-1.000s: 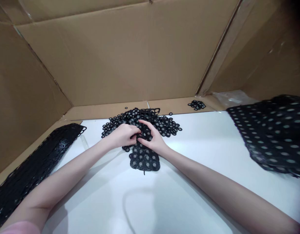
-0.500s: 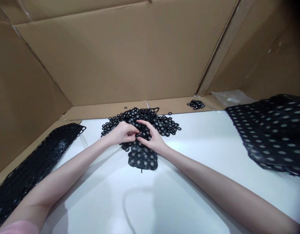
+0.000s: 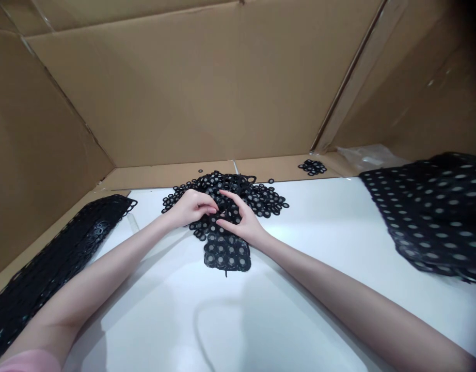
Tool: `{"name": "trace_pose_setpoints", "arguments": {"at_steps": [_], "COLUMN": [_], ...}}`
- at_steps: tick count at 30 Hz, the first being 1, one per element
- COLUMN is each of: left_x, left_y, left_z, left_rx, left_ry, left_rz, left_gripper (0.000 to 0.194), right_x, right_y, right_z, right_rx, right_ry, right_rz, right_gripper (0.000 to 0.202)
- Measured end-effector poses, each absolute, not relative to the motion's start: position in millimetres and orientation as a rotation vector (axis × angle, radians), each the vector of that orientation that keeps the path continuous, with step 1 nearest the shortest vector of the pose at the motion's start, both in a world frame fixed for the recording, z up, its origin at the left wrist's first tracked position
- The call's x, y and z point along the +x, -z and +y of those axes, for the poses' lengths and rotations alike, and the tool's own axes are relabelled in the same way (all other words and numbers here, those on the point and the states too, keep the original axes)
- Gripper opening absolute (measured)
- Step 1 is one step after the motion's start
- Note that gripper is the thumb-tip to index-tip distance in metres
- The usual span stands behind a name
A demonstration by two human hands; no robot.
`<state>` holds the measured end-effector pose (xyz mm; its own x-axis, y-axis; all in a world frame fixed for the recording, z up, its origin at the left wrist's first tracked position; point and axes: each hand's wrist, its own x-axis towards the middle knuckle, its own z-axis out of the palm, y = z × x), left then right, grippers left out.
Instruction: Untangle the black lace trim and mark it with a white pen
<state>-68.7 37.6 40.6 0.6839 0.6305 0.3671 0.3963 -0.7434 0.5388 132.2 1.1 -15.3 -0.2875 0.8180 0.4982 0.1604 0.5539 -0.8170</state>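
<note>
My left hand (image 3: 194, 207) is closed in a pinch over a heap of small black rings (image 3: 271, 200). What lies between its fingertips is too small to make out. Facing it, my right hand (image 3: 243, 223) has its thumb and forefinger spread apart, with dark rings showing in the gap. Below the hands, a black sheet of joined rings with pale round centres (image 3: 226, 253) lies flat on the white table. Its far end merges into the heap, partly hidden by my right hand.
A long black bundle of ring netting (image 3: 63, 258) lies at the left. Black holed sheeting (image 3: 435, 212) is piled at the right, near a clear plastic bag (image 3: 371, 155). A small cluster of rings (image 3: 313, 167) rests on the cardboard at the back. Cardboard walls (image 3: 207, 93) enclose the table (image 3: 145, 320).
My left fingertips have drawn a little up and away from my right thumb, widening the space between the hands. My right hand stays almost in place, still spread.
</note>
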Motion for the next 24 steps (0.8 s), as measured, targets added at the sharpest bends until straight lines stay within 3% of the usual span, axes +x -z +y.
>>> {"name": "trace_pose_setpoints", "arguments": {"at_steps": [4, 13, 24], "left_x": [-69, -84, -86], "left_y": [-39, -46, -30], "left_z": [42, 63, 62], "left_rx": [2.068, 1.57, 2.44], "left_ry": [-1.15, -1.582, -1.237], "left_rz": [1.04, 1.093, 1.313], "left_gripper": [0.016, 0.023, 0.014], "right_x": [131, 132, 131], "right_y": [17, 18, 18], "right_z": [1, -1, 0], "right_rx": [-0.838, -0.829, -0.865], "right_ry": [-0.827, -0.857, -0.878], "right_rz": [-1.705, -1.717, -1.655], "right_gripper": [0.062, 0.058, 0.06]}}
